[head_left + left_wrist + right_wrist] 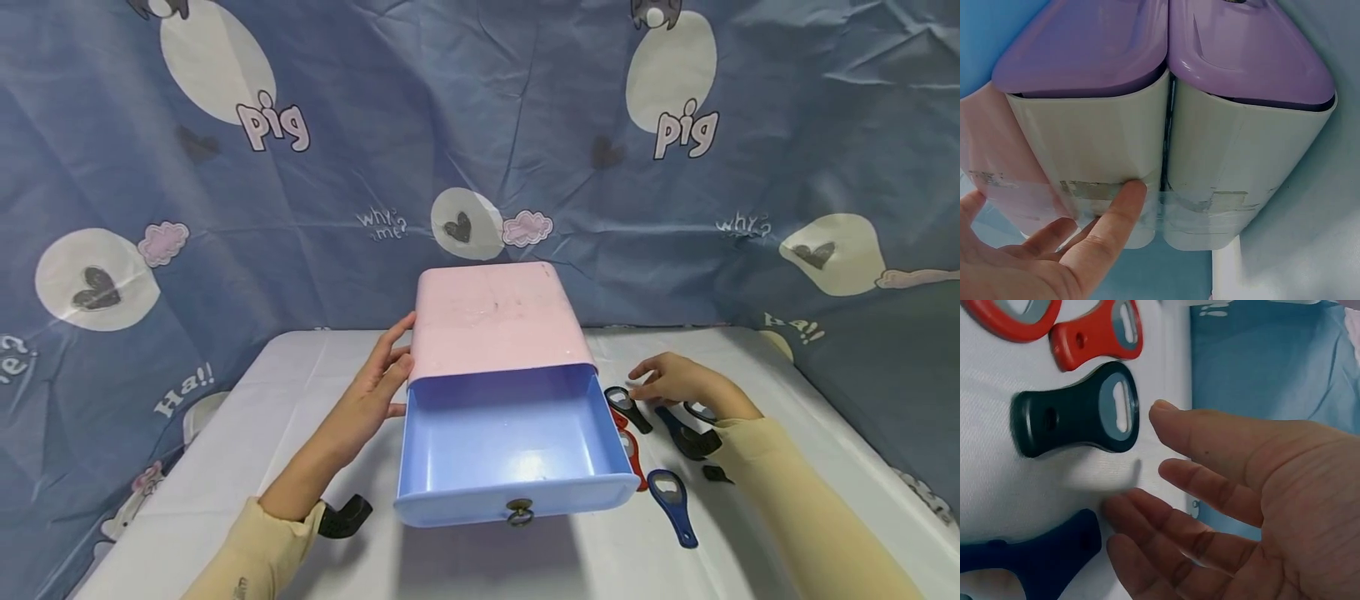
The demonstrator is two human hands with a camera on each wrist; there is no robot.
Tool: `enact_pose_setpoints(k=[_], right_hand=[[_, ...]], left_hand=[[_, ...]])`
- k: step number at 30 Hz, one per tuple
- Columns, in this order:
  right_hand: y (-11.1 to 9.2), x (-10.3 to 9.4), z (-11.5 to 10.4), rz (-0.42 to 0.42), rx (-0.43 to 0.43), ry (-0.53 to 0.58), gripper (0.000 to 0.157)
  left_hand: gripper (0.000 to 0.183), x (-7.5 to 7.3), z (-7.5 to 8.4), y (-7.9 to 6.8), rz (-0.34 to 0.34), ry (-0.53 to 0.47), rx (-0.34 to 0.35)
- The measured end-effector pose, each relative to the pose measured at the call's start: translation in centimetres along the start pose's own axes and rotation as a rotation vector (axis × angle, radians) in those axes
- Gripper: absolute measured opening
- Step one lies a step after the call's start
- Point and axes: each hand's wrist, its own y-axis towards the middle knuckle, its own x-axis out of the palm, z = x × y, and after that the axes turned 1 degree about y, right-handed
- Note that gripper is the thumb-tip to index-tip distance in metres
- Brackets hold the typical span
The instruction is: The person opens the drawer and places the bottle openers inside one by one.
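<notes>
A pink drawer box (pixel 495 321) stands in the middle with its light-blue drawer (pixel 498 433) pulled out; nothing lies inside. My left hand (pixel 375 387) rests against the box's left side, fingers spread. In the left wrist view, one finger touches a pale box casing (pixel 1104 131) fronted by purple. To the right, my right hand (pixel 678 383) hovers by a black bottle opener (pixel 637 417), fingers loosely extended and holding nothing. The right wrist view shows that dark opener (pixel 1079 415) just off the thumb, with a red bottle opener (pixel 1100 334) beyond it.
A blue bottle opener (pixel 672 504) and a red one (pixel 632 458) lie right of the drawer. A dark-blue tool (pixel 678 433) is partly under the right arm. A black pipe-shaped thing (pixel 347 517) lies by the left sleeve. Patterned blue cloth (pixel 510 125) hangs behind.
</notes>
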Motion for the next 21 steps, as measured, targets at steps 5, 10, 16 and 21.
enact_pose_setpoints(k=[5,10,16,21], right_hand=[[0.3,0.2,-0.1,-0.011,0.029,-0.024,0.058],[0.7,0.3,-0.4,-0.009,0.049,-0.078,0.057],[0.9,0.4,-0.8,-0.002,0.084,-0.135,0.053],[0.9,0.7,-1.1,0.014,0.09,-0.174,0.05]], left_hand=[[0.058,0.1,-0.2,0.1,0.002,0.01,-0.006],[0.058,0.1,-0.1,0.0,0.01,0.022,-0.011],[0.059,0.1,-0.1,0.0,0.01,0.031,-0.013],[0.057,0.1,-0.1,0.0,0.01,0.028,-0.006]])
